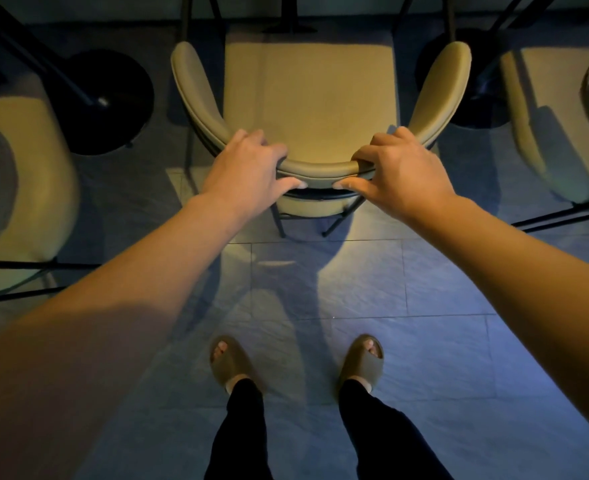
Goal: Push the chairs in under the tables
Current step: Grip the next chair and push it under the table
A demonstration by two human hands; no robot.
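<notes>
Here, largest first, as I read it from my remote seat.

Floor: the tiled floor (372, 282) fills everything from centre to six o'clock; I stand square on it, which suits a straight shove.

Middle chair: the middle chair (310, 98) sits at twelve o'clock, seat almost wholly exposed, so I judge it not yet under its table; only dark table legs show at the top edge.

Neighbouring chairs: the left chair (26, 174) at nine o'clock and the right chair (542, 133) at three o'clock flank it, apart from it.

Left hand: my left hand (248, 168) curls over the curved backrest at its eleven o'clock side, thumb behind.

Right hand: my right hand (400, 171) grips the mirrored spot at one o'clock, so the push should stay balanced.

Slippers: the slippers (229, 362) are planted apart at six o'clock for bracing.
</notes>
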